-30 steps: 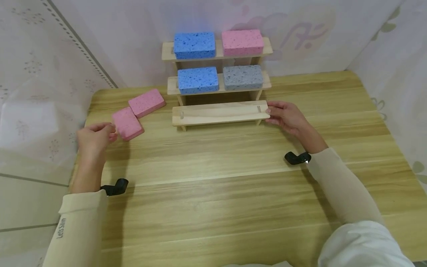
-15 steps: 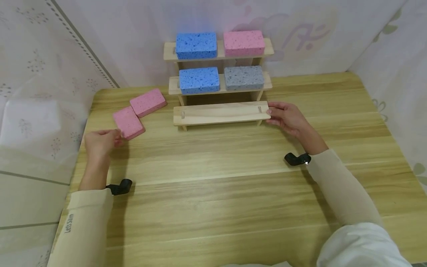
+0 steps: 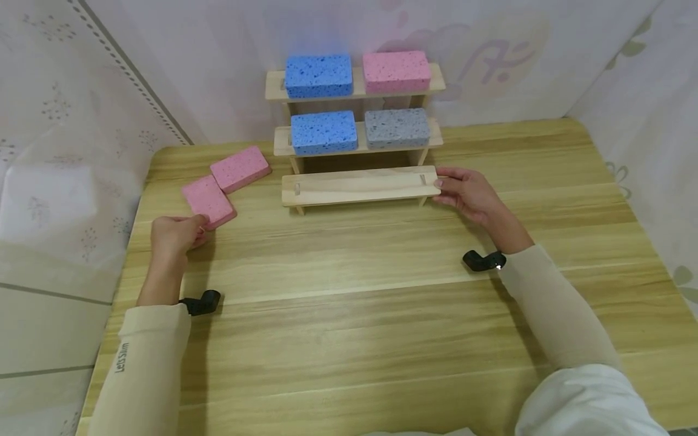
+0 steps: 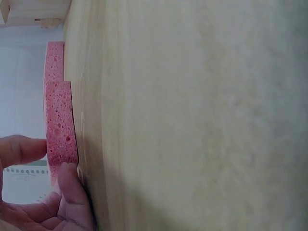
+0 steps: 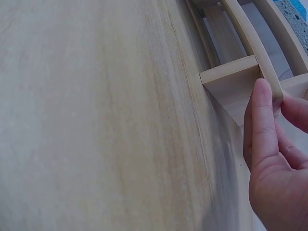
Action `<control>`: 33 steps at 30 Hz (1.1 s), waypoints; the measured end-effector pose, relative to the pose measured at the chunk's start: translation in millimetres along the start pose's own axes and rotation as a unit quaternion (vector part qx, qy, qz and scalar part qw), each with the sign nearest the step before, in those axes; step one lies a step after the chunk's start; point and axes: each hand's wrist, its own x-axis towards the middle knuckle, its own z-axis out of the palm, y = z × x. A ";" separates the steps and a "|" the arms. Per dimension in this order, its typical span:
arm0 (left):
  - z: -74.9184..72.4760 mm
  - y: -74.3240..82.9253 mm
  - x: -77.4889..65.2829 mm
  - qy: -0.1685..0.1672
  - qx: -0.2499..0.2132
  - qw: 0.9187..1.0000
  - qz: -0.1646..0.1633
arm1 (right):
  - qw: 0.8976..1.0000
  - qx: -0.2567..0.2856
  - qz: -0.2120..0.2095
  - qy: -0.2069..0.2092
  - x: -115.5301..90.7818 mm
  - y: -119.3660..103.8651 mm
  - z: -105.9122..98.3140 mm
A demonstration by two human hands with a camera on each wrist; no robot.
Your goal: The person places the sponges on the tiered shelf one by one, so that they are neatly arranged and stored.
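My left hand (image 3: 177, 235) is at the near corner of a pink sponge (image 3: 209, 198), pinching it between thumb and fingers. In the left wrist view the thumb lies on the face of this pink sponge (image 4: 60, 122) and a fingertip is at its edge. A second pink sponge (image 3: 240, 169) lies behind, touching it at a corner. My right hand (image 3: 468, 192) grips the right end of the lowest shelf (image 3: 357, 185) of a three-step wooden rack. In the right wrist view the thumb is on one side of the board and the fingers on the other.
On the middle step are a blue sponge (image 3: 324, 132) and a grey sponge (image 3: 397, 128). The top step bears a blue sponge (image 3: 319, 76) and a pink sponge (image 3: 396, 71). A patterned curtain (image 3: 218, 72) hangs behind the wooden table (image 3: 349, 339).
My left hand has moved right, from beside the nearer pink sponge to its near corner, and now pinches it. My right hand has kept its grip on the shelf end.
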 end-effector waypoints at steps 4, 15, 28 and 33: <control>0.4 0.4 0.2 0.012 0.024 1.000 -0.007 | 1.000 -0.001 0.000 0.000 1.3 0.3 0.2; -2.0 4.9 -4.6 0.048 -0.118 0.992 -0.001 | 1.000 0.011 0.000 -0.001 -1.0 0.1 -1.4; -16.9 2.1 -8.3 0.090 -0.312 0.945 0.030 | 1.000 0.017 0.003 0.000 1.6 2.5 -2.5; -20.1 8.3 -8.5 0.090 -0.335 0.937 0.046 | 1.000 0.023 0.005 0.003 2.7 1.9 -1.0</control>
